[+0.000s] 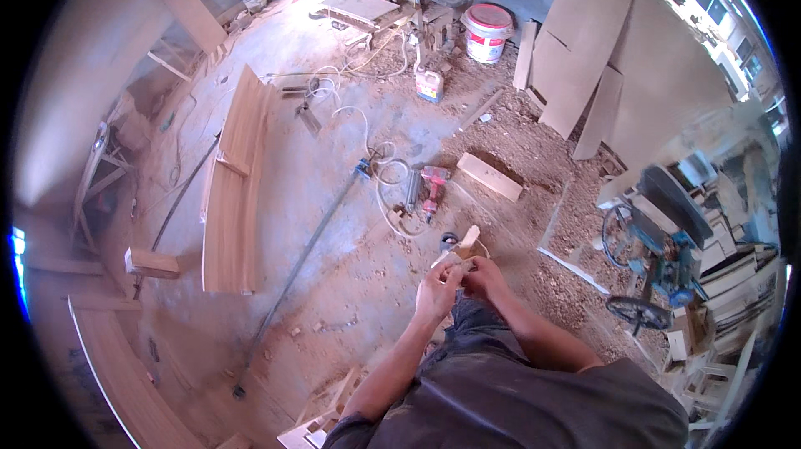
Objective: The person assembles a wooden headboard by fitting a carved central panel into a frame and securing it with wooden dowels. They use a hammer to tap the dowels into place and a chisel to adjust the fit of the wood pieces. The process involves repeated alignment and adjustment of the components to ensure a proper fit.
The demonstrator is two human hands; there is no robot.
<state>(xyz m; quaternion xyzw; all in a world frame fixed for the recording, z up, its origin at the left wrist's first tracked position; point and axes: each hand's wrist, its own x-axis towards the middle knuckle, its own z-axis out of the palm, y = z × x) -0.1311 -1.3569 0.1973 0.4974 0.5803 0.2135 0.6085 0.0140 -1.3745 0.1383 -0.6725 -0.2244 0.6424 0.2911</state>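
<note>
In front of my legs my left hand (438, 290) and my right hand (484, 276) come together, with fingers closed and fingertips meeting. Something small and pale (455, 262) shows between them, too small to make out. Just beyond the hands a pale piece of wood (471, 237) sticks up beside a dark shoe (449, 240). Farther off on the floor lie a red power drill (433, 185) and a pale wooden block (490, 176). White hose or cord (380, 199) loops next to the drill.
Left of me a curved wooden panel (229, 224) and a long bar clamp (309, 253) lie on the floor. A machine with handwheels (659, 265) stands at right, near leaning boards (584, 48). A lidded bucket (486, 48) and a jug (429, 86) stand beyond shavings.
</note>
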